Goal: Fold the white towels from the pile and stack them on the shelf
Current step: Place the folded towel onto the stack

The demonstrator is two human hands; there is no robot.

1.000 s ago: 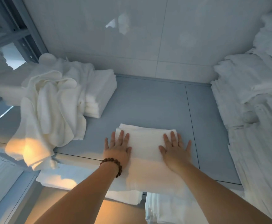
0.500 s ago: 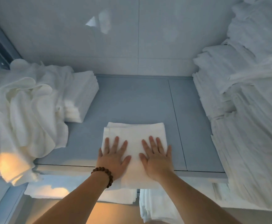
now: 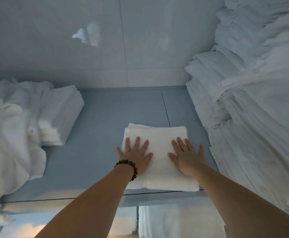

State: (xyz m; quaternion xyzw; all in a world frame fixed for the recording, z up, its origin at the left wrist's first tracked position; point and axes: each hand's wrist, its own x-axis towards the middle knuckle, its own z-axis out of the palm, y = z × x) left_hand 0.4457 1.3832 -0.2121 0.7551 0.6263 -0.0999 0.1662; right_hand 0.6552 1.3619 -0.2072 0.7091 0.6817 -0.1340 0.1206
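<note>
Head cam, close, looks fwd/down onto shelf (image 3: 97, 143).

I see the loose pile (image 3: 8, 134) blurred, cut by the left edge. The tall stack (image 3: 253, 121) runs off right.

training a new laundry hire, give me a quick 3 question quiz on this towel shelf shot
1. True or false: the left hand and the right hand both lie flat on the folded towel on the shelf.
2. Which wrist bears the bead bracelet? A) left B) right C) neither
3. Fill in: the loose pile of unfolded towels lies to the ___ of the folded towel.

Key: 1 true; 2 A; 3 left.
</note>
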